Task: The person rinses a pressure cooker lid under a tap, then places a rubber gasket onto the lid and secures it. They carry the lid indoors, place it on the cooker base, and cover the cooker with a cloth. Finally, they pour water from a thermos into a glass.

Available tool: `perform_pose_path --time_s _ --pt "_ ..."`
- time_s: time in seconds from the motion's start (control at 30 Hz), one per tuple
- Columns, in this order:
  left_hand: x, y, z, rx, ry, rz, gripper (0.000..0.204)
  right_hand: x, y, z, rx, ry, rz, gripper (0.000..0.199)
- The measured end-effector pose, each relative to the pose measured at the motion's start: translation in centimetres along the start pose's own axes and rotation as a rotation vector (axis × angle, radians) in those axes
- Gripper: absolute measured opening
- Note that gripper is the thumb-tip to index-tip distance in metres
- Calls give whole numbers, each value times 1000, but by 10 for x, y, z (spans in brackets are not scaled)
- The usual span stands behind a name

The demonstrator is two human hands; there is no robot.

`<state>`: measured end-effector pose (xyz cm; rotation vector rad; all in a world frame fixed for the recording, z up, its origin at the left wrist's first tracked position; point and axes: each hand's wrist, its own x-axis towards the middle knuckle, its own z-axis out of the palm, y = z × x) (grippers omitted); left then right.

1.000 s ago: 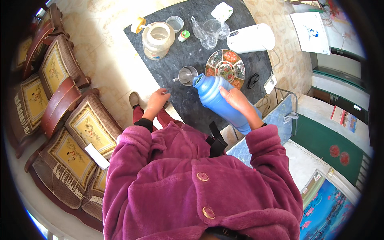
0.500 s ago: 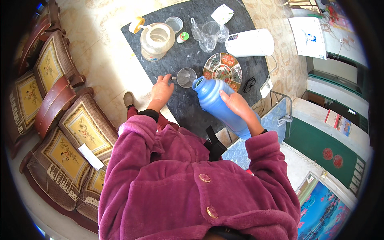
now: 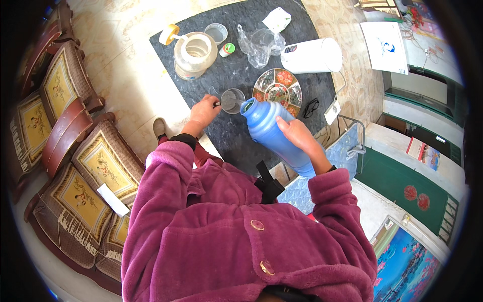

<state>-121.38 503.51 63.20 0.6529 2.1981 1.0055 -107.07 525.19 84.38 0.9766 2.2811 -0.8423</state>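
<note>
My right hand (image 3: pixel 298 135) is wrapped round a blue thermos flask (image 3: pixel 276 132), which tilts so that its open mouth points up and left. That mouth is right beside the rim of a clear glass mug (image 3: pixel 233 101) on the dark table. With my left hand (image 3: pixel 204 111) I grip the mug's handle, fingers closed on it. I cannot make out whether liquid is running from the flask. Just beyond the flask lies a round, divided tray (image 3: pixel 282 80) with red and floral patterns.
Farther back on the dark table (image 3: pixel 234 136) are a large wide-mouthed jar (image 3: pixel 194 56), a clear round container (image 3: pixel 216 33), a small green-topped bottle (image 3: pixel 227 49), a crumpled plastic bag (image 3: pixel 259 48) and a white cylindrical appliance (image 3: pixel 314 55). Black glasses (image 3: pixel 311 107) lie right. Cushioned wooden seats (image 3: pixel 103 166) stand left.
My left fingers have closed round the mug's handle. The flask's mouth has come a little closer to the mug.
</note>
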Motion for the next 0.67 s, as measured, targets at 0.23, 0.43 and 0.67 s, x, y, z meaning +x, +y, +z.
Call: perform_pose_path --time_s 0.23,0.43,0.67 --pt "5 -14 4 -181 -242 -174 25 1 29 0 62 -76 144 64" --pt "-8 -22 11 -685 -285 -223 18 -23 51 2 311 -90 99 62" --pt "-47 3 -18 -788 -226 -171 16 -59 88 6 561 -65 25 61"
